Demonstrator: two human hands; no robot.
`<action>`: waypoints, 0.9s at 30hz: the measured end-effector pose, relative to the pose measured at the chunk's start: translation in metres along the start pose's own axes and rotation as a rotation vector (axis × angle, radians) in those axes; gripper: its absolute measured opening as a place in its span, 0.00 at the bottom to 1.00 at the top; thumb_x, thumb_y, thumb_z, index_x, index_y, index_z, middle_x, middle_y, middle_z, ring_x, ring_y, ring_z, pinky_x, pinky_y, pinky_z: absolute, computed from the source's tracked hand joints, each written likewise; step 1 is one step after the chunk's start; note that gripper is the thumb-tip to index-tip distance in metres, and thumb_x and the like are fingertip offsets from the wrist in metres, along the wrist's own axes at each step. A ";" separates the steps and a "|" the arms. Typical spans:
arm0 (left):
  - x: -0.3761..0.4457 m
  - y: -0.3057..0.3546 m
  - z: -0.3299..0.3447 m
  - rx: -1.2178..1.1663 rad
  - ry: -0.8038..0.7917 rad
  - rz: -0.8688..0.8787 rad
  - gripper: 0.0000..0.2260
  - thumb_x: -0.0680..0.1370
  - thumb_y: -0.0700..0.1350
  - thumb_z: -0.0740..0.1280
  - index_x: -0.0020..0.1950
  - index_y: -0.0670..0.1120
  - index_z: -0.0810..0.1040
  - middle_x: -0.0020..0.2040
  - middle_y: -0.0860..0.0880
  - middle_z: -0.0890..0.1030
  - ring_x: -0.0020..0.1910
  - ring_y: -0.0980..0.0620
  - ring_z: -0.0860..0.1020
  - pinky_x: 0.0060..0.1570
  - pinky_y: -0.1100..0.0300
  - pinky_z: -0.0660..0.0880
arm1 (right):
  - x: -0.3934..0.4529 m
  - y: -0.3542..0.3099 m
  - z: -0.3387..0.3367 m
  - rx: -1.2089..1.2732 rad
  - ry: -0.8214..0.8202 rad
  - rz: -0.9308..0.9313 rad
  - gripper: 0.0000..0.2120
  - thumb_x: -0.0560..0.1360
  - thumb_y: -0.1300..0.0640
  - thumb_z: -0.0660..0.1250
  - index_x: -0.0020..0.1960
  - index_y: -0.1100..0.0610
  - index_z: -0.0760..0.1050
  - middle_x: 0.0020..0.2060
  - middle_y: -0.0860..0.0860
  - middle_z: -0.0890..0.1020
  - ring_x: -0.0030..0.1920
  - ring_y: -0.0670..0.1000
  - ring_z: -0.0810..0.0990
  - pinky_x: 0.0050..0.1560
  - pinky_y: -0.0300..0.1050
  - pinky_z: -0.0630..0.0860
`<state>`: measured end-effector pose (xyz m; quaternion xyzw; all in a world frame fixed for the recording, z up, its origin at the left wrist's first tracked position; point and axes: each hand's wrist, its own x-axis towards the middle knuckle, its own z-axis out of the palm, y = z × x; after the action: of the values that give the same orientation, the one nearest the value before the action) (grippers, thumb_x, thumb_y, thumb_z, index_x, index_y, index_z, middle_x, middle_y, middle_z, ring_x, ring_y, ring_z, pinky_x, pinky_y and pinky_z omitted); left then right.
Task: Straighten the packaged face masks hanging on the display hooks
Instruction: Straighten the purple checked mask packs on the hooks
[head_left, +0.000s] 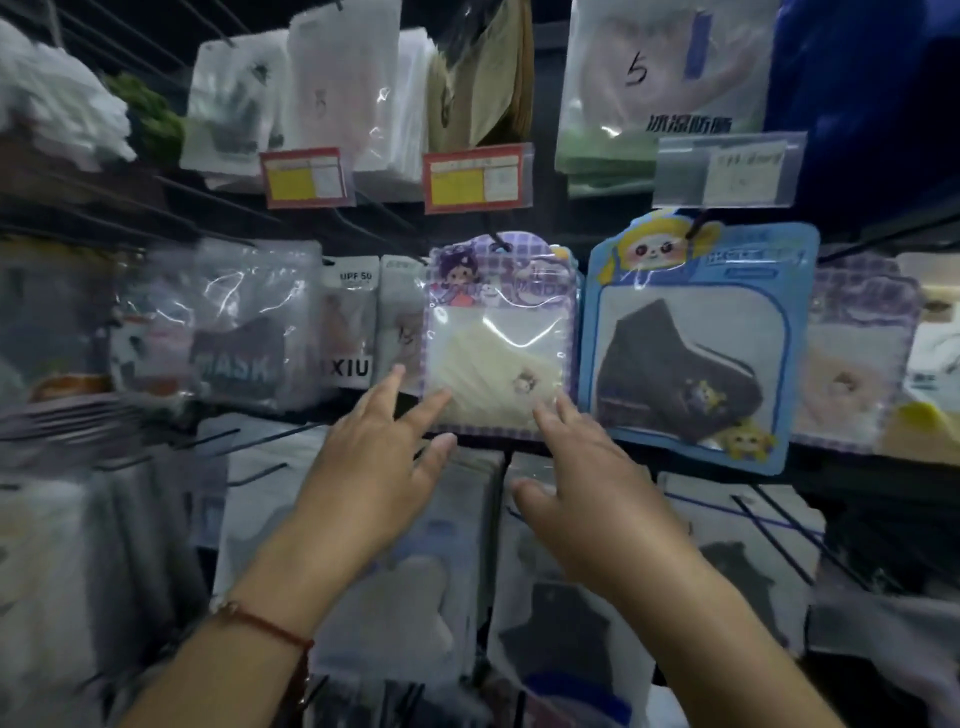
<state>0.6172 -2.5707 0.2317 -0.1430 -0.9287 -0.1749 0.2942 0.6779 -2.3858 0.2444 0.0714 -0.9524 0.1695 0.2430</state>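
Both hands reach forward with fingers straight and spread, holding nothing. The left hand (379, 457) has its fingertips (440, 397) on or just at the lower left corner of a purple mask packet (501, 338), and the right hand (587, 478) has its fingertips (543, 415) at the packet's lower right edge; whether they press or only brush it cannot be told.

The packet hangs from a hook (501, 243) in the middle row, a cream mask showing through its clear window. It sits roughly square, its right edge just beside a larger blue mask packet (696, 343) holding a dark mask, which hangs tilted with its bottom swung out to the right. More packets fill the rows above and below, with price tags (478, 176) on the upper hooks.

These packets look very light: thin glossy plastic over soft cloth, probably slippery and quick to swing on the hook. Flat fingers at the two bottom corners should steady one better than a pinch. The hanging hole at the top is likely the weak spot, so pulling downward risks tearing it.
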 end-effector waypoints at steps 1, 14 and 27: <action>0.006 -0.005 0.002 -0.015 0.001 0.019 0.24 0.82 0.61 0.54 0.78 0.63 0.58 0.82 0.51 0.45 0.80 0.48 0.50 0.77 0.50 0.55 | 0.003 -0.002 0.003 0.010 0.010 0.040 0.36 0.80 0.45 0.60 0.80 0.46 0.43 0.79 0.44 0.43 0.78 0.46 0.45 0.73 0.40 0.46; 0.042 -0.039 0.039 -0.532 0.083 0.250 0.20 0.81 0.55 0.62 0.73 0.64 0.68 0.79 0.58 0.60 0.76 0.56 0.62 0.71 0.56 0.64 | 0.037 0.001 0.039 0.438 0.383 0.323 0.36 0.75 0.47 0.68 0.78 0.45 0.57 0.69 0.44 0.72 0.66 0.47 0.72 0.68 0.51 0.70; 0.054 -0.054 0.043 -1.220 -0.102 -0.040 0.27 0.79 0.46 0.69 0.76 0.61 0.65 0.57 0.54 0.82 0.51 0.57 0.83 0.50 0.56 0.80 | 0.022 0.002 0.037 0.711 0.558 0.234 0.07 0.79 0.58 0.65 0.49 0.48 0.80 0.40 0.44 0.85 0.40 0.42 0.82 0.41 0.38 0.76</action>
<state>0.5336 -2.5932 0.2181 -0.2766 -0.6765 -0.6734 0.1109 0.6415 -2.3988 0.2239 -0.0062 -0.7353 0.5243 0.4294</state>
